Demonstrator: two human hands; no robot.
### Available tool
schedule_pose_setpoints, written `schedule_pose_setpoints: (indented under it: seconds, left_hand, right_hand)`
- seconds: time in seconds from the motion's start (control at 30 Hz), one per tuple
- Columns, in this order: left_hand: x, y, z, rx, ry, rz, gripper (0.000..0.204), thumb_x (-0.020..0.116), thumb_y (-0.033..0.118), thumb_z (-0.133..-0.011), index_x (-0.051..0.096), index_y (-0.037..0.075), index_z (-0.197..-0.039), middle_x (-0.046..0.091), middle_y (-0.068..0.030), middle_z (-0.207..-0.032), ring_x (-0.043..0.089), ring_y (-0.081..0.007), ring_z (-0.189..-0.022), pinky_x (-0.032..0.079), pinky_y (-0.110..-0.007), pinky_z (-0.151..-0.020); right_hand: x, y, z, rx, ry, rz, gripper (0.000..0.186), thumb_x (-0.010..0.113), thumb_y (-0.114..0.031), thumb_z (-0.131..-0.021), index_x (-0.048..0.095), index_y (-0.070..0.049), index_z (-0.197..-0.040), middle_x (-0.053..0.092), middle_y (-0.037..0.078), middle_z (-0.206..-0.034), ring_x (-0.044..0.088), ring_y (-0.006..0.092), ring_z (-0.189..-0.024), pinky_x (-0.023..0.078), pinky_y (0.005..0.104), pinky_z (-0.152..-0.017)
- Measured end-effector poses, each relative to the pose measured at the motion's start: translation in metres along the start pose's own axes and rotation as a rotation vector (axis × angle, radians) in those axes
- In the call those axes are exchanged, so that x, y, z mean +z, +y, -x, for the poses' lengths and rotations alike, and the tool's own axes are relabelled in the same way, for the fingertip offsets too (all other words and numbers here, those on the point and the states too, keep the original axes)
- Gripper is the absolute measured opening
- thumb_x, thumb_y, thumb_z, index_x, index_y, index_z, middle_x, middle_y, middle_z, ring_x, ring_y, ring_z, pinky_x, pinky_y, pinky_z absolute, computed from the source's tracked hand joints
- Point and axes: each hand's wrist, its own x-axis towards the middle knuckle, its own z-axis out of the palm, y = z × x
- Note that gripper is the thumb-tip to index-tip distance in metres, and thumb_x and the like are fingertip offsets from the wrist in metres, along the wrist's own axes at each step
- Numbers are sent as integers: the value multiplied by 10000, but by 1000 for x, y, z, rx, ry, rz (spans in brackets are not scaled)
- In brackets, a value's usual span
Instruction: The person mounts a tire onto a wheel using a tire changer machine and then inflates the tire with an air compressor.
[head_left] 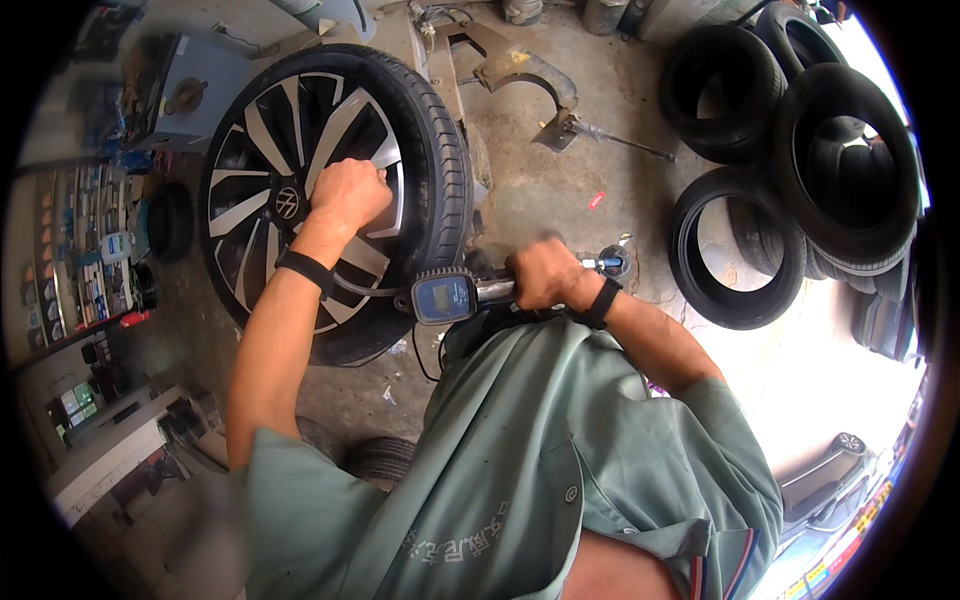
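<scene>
A car wheel (276,160), a black tyre (447,170) on a silver-and-black spoked rim, stands in front of me, left of centre. My left hand (350,193) is closed over the spokes, right of the hub; what its fingers hold is hidden. My right hand (548,275) grips the handle of a tyre inflator (494,291). The inflator's square digital gauge (444,298) faces up, close to the tyre's lower right edge. A thin hose (365,290) runs from the gauge toward the rim, passing behind my left wrist.
Black tyres (735,250) are piled at the right. A metal machine arm (525,75) with a curved blade lies beyond the wheel, over the concrete floor (610,150). A grey cabinet (200,85) stands at far left, near cluttered shelves (95,240). More tyres (380,458) lie beside my left arm.
</scene>
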Motion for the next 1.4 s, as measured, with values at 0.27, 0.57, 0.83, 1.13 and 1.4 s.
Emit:
schedule_pose_setpoints:
  seconds: [0.27, 0.57, 0.83, 1.13, 1.4]
  left_hand:
    - [-3, 1, 0, -2, -13, -17, 377, 518, 297, -947, 761, 9, -931, 720, -238, -942, 701, -404, -912, 550, -454, -838]
    - [-5, 1, 0, 6, -15, -21, 372, 518, 293, -946, 763, 13, -925, 721, -233, -940, 702, -405, -902, 552, -450, -830]
    - [-7, 3, 1, 0, -22, -20, 367, 520, 288, -946, 763, 14, -922, 721, -232, -935, 703, -404, -898, 552, -450, -826]
    - [-6, 2, 0, 25, -14, -34, 382, 511, 290, -954, 761, 6, -905, 719, -234, -925, 702, -409, -883, 553, -450, -813]
    - [-3, 1, -1, 35, -1, -44, 381, 506, 283, -956, 763, 9, -892, 720, -230, -915, 703, -403, -876, 552, -448, -805]
  right_hand:
    - [1, 1, -1, 3, -13, -9, 260, 642, -267, -673, 743, -63, -798, 721, 195, -864, 708, 359, -873, 564, 428, -782]
    - [-1, 1, -3, 4, -33, -3, 262, 639, -259, -668, 743, -58, -800, 722, 194, -870, 707, 359, -875, 563, 426, -783]
    - [-5, 0, -3, 7, -44, 6, 274, 637, -254, -664, 746, -49, -808, 722, 199, -875, 708, 359, -882, 564, 425, -798]
    - [2, 5, -6, -7, -23, 12, 275, 643, -259, -653, 744, -48, -798, 720, 203, -859, 710, 359, -866, 567, 428, -791]
    - [0, 2, -4, -10, -15, 10, 269, 640, -268, -660, 741, -51, -783, 720, 199, -851, 709, 360, -859, 567, 429, -786]
